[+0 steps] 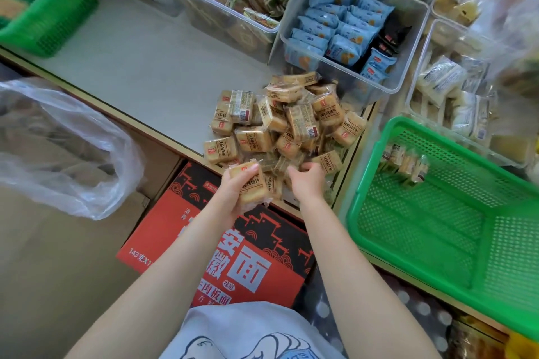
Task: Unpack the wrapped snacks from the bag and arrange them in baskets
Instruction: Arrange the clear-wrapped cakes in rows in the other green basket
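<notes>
the clear crumpled plastic bag (pixel 67 151) lies emptied off the desk's near left edge. a heap of tan wrapped snack packets (pixel 280 122) sits at the near edge of the grey desk (pixel 140 67). the left hand (pixel 233 186) grips a few packets; the right hand (pixel 307 179) curls its fingers into the heap, seemingly pinching one. the green perforated plastic basket (pixel 437 221) at the desk's right holds only a few packets, so most arranging remains.

My arms are bare down to my fingers; I wear a pale shirt (pixel 245 329) with blue line drawing.
</notes>
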### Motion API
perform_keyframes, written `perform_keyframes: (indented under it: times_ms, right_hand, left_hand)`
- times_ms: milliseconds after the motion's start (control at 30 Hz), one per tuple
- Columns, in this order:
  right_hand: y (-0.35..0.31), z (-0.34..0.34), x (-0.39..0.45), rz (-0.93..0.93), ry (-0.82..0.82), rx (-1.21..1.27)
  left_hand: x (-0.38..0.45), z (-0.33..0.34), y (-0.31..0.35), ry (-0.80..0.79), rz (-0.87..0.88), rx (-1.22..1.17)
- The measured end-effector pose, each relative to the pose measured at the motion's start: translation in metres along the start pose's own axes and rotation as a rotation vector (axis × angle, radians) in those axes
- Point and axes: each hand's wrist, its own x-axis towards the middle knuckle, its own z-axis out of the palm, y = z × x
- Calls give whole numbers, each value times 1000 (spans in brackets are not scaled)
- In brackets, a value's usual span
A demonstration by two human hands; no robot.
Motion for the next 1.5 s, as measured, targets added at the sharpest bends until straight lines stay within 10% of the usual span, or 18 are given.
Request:
perform_keyframes:
  times_ms: [1033, 1500]
  right_hand:
    - [-16, 2, -7, 405, -184, 398]
    - [2, -95, -101, -386, -150, 434]
  left_hand:
    - [7, -7, 0, 7, -33, -19]
    - [-31, 92, 34, 7, 118, 229]
